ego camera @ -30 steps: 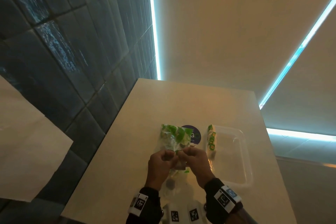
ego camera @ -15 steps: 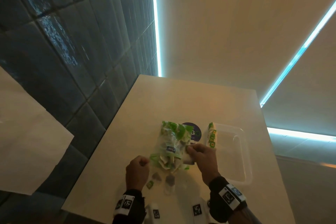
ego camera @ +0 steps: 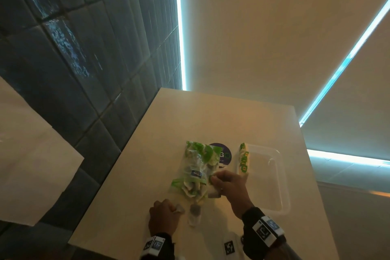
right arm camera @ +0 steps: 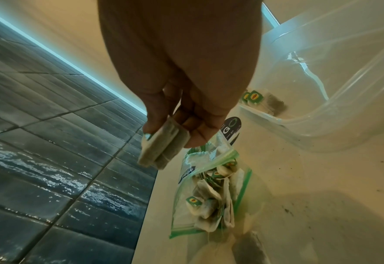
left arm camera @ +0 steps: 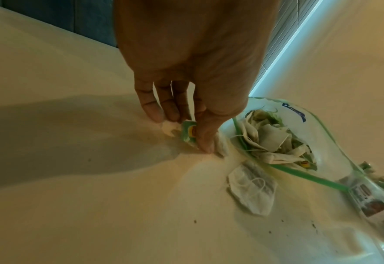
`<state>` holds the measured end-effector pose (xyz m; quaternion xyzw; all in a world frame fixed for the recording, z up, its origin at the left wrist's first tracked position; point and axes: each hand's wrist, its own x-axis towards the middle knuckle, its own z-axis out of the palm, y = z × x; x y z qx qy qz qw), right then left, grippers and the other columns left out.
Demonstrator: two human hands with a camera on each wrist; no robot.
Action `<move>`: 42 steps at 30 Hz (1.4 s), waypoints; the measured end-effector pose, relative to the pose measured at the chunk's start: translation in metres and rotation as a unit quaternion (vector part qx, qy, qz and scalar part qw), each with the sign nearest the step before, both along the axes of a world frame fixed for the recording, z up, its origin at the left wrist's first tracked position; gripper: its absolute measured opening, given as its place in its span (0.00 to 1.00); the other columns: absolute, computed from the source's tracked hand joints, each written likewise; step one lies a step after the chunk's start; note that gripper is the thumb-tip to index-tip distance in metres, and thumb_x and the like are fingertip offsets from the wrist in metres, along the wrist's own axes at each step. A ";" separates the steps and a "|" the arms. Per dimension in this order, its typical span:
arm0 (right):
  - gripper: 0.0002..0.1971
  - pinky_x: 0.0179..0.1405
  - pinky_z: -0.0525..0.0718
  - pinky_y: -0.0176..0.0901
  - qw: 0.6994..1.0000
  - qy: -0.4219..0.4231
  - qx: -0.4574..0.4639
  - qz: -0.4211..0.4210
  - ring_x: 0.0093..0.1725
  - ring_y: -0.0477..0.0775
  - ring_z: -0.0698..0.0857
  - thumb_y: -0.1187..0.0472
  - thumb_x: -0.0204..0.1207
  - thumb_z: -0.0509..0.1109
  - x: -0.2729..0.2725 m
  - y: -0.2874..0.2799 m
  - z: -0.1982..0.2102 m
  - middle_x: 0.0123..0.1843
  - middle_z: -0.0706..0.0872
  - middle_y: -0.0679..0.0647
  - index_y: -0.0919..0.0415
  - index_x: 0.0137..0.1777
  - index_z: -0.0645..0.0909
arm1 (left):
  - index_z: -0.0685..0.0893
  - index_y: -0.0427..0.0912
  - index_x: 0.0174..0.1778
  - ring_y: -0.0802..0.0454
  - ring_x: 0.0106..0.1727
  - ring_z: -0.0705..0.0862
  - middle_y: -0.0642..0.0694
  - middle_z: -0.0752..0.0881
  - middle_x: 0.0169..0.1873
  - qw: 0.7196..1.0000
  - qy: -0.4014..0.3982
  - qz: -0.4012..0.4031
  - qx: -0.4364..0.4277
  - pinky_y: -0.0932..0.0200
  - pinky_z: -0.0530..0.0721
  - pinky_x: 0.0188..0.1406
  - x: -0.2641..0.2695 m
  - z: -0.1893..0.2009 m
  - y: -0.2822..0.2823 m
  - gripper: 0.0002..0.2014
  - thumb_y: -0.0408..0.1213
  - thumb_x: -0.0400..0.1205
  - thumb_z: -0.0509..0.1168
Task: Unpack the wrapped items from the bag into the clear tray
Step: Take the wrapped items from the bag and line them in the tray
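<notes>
A clear zip bag [ego camera: 195,170] with a green seal lies open on the table, full of tea bags [left arm camera: 274,141] with green tags. My right hand [ego camera: 226,181] holds two tea bags [right arm camera: 163,148] pinched together just right of the bag [right arm camera: 209,192]. My left hand [ego camera: 164,215] is down on the table in front of the bag, pinching a tea bag with a green tag [left arm camera: 187,133]. One loose tea bag [left arm camera: 252,192] lies on the table by the bag's mouth. The clear tray [ego camera: 268,177] stands to the right, with a row of tea bags [ego camera: 243,161] along its left wall.
A dark round sticker [ego camera: 223,155] is on the table behind the bag. The table's left edge [ego camera: 118,164] drops to a dark tiled floor. Square markers [ego camera: 229,248] sit near the front edge. Dark crumbs dot the table by the tray [right arm camera: 322,116].
My hands were together at the bag's mouth, then parted. My left hand moved down to the table and pinched a loose tea bag. My right hand drew tea bags out to the right.
</notes>
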<state>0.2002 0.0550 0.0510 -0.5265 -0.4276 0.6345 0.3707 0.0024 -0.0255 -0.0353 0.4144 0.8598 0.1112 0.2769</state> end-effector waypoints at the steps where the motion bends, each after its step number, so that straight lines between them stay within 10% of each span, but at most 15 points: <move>1: 0.03 0.42 0.86 0.50 1.000 0.001 -0.005 0.017 0.39 0.55 0.86 0.68 0.76 0.73 0.000 -0.001 0.001 0.39 0.88 0.59 0.68 0.43 0.87 | 0.76 0.53 0.33 0.45 0.50 0.81 0.47 0.81 0.44 1.000 -0.015 0.004 0.014 0.54 0.80 0.48 0.000 0.002 0.000 0.14 0.56 0.73 0.71; 9: 0.02 0.47 0.85 0.51 0.984 -0.043 0.010 0.171 0.43 0.57 0.85 0.68 0.73 0.76 -0.001 0.001 0.015 0.43 0.88 0.60 0.67 0.42 0.87 | 0.78 0.52 0.39 0.60 0.31 0.78 0.54 0.82 0.31 0.976 -0.183 -0.082 0.087 0.67 0.77 0.29 -0.006 0.065 0.026 0.19 0.33 0.62 0.80; 13: 0.04 0.53 0.87 0.47 0.978 -0.029 0.028 0.207 0.55 0.64 0.87 0.70 0.72 0.75 -0.001 0.004 0.022 0.59 0.88 0.55 0.72 0.42 0.85 | 0.82 0.50 0.50 0.59 0.32 0.86 0.52 0.86 0.30 0.951 -0.260 -0.115 0.122 0.60 0.87 0.36 -0.005 0.101 0.042 0.27 0.28 0.58 0.83; 16: 0.02 0.53 0.88 0.51 0.974 -0.040 0.049 0.216 0.50 0.61 0.88 0.69 0.73 0.74 0.000 0.002 0.025 0.52 0.90 0.57 0.67 0.43 0.87 | 0.84 0.47 0.51 0.56 0.36 0.88 0.50 0.88 0.31 0.927 -0.317 -0.125 0.154 0.55 0.88 0.43 0.000 0.113 0.048 0.26 0.25 0.61 0.82; 25: 0.08 0.40 0.86 0.45 0.995 0.070 0.021 0.066 0.41 0.56 0.85 0.70 0.76 0.71 0.001 0.001 0.029 0.41 0.86 0.62 0.77 0.49 0.82 | 0.88 0.38 0.51 0.49 0.42 0.89 0.43 0.91 0.41 0.827 -0.502 0.094 0.235 0.53 0.86 0.41 0.038 0.117 0.049 0.10 0.27 0.75 0.74; 34: 0.06 0.45 0.79 0.51 0.995 0.021 0.030 0.096 0.42 0.57 0.82 0.67 0.73 0.75 0.010 0.009 0.041 0.39 0.88 0.58 0.72 0.44 0.86 | 0.91 0.47 0.38 0.48 0.43 0.90 0.48 0.92 0.35 0.898 -0.344 0.068 0.268 0.51 0.90 0.46 0.040 0.113 0.055 0.08 0.31 0.68 0.80; 42: 0.02 0.52 0.87 0.57 0.997 0.074 -0.011 0.028 0.45 0.59 0.87 0.71 0.74 0.73 0.002 0.005 0.045 0.41 0.87 0.60 0.71 0.43 0.84 | 0.92 0.41 0.42 0.40 0.45 0.91 0.40 0.93 0.38 0.868 -0.433 0.043 0.240 0.45 0.91 0.45 0.046 0.116 0.054 0.10 0.29 0.67 0.80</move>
